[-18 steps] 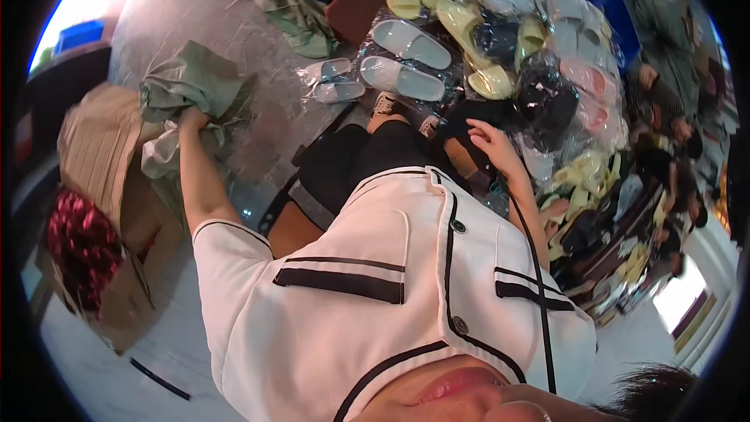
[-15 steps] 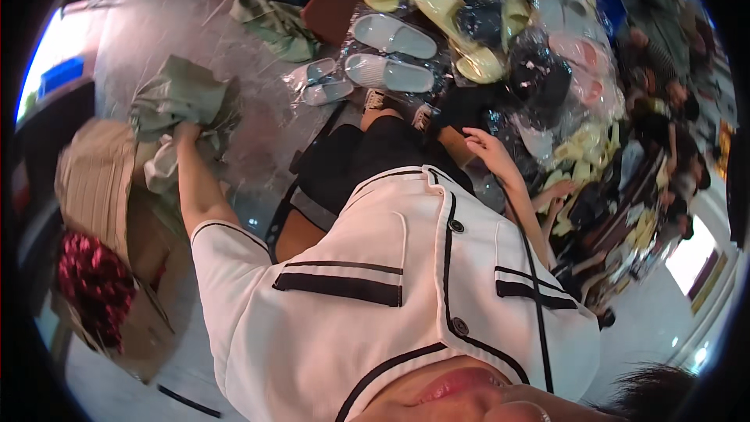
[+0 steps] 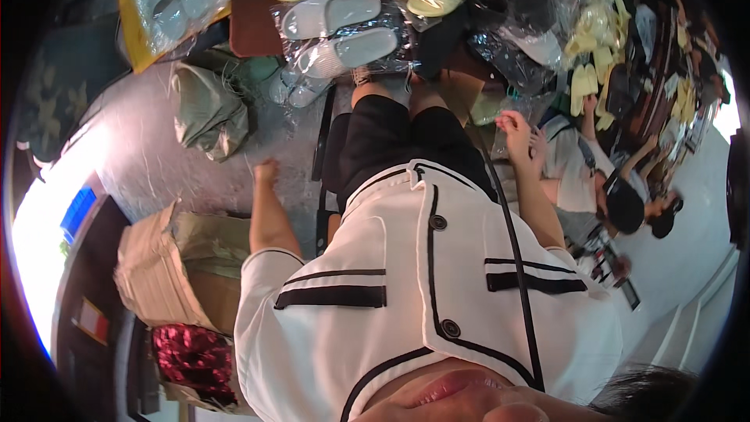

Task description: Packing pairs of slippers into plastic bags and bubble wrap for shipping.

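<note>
My left hand (image 3: pixel 266 169) hangs free above the grey floor (image 3: pixel 156 164), holding nothing, its fingers loosely curled. A crumpled green sack (image 3: pixel 207 113) lies on the floor just ahead and to the left of it, not touched. My right hand (image 3: pixel 516 125) is raised with fingers apart beside clear plastic bags, close to a pile of bagged slippers (image 3: pixel 344 31). White slippers in clear wrap lie right in front of my feet (image 3: pixel 383 78).
An open cardboard box (image 3: pixel 168 273) and a dark red bundle (image 3: pixel 191 355) stand at my lower left. Yellow, green and black slippers in bags (image 3: pixel 594 31) spread across the top. Two seated people (image 3: pixel 617 195) are at the right by a white surface.
My left hand has let go of the green sack and drawn back; the sack now lies on the floor. The view has shifted toward the slipper pile.
</note>
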{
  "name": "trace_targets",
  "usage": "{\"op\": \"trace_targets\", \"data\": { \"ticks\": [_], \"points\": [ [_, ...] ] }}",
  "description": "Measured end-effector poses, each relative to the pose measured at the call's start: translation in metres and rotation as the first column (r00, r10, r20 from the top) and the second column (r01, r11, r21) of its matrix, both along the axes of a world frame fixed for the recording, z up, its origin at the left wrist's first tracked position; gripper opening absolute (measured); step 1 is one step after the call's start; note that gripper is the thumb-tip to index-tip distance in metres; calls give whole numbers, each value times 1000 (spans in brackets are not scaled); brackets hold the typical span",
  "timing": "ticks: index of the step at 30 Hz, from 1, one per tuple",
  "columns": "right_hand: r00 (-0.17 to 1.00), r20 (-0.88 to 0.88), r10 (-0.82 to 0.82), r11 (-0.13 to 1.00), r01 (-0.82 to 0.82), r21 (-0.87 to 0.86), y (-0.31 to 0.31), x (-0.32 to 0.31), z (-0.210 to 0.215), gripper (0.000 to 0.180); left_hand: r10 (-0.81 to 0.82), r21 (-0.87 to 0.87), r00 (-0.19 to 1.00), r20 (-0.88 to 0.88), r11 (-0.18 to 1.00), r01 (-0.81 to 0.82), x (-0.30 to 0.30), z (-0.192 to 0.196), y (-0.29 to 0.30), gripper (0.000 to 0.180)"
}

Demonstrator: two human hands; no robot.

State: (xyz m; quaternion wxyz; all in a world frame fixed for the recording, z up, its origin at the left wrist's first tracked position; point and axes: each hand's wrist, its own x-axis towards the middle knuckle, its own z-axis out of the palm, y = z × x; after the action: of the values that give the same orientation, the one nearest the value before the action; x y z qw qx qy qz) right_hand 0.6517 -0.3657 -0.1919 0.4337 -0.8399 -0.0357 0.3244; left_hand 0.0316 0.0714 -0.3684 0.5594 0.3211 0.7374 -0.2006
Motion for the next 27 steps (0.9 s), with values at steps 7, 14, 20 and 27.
{"op": "trace_targets", "data": {
  "ticks": [7,14,20,27],
  "points": [
    [895,-315,316,878,-402,-260,-97,-109,-121,28,-82,-118,858,507,980,163,185,-9,-115,34],
    [859,-512,-8,922,-191,-336,-138,-190,-209,31,-447,-215,870,207,847,486,226,-58,-76,41],
    [892,-159,424,746,-443,-497,-116,-179,-294,51,-761,-121,643,-91,649,751,216,-146,-103,75],
    [475,-677,563,320,-880,-351,-129,-150,-360,54,-664,-4,737,-126,743,669,228,-170,-168,91]
  ]
}}
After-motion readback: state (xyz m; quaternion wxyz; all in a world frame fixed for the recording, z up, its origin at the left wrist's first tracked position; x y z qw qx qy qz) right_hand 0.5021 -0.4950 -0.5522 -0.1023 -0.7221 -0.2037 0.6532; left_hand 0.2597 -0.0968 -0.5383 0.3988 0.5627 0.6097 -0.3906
